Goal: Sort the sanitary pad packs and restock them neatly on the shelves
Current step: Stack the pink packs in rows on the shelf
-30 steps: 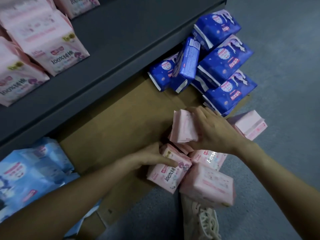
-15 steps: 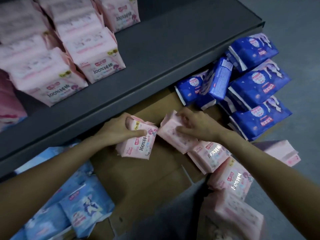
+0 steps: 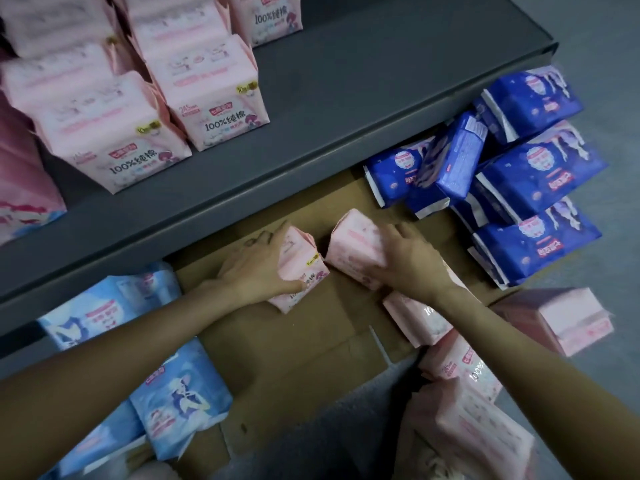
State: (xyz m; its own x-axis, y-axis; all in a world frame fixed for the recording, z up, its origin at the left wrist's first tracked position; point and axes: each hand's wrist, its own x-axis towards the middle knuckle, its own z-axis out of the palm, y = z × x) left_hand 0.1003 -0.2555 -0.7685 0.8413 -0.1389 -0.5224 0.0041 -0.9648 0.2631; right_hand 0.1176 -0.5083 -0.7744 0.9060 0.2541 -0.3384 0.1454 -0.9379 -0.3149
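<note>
1. Sanitary pad packs fill the view in three colours, all soft plastic pillow shapes with crimped ends, set around a dark grey shelf whose flat metal deck runs diagonally from lower left to upper right.
2. On that deck, rows of pink shelf packs stand upright, fronts showing "100%" print; the right half of the deck is bare up to its square corner.
3. Below the shelf lip lies flattened brown cardboard, matte and creased, with open room in its middle between the two forearms.
4. A heap of dark blue packs leans at the cardboard's right edge, overlapping one another, one standing on end.
5. Light blue packs lie partly under the shelf at lower left.
6. More loose pink packs trail down the right side under the right forearm, with one apart on the grey floor.
7. The left hand grips a pink pack from above, fingers curled over its far end.
8. The right hand grips a second pink pack, tilted; the two packs nearly touch, close to the shelf's front edge.
</note>
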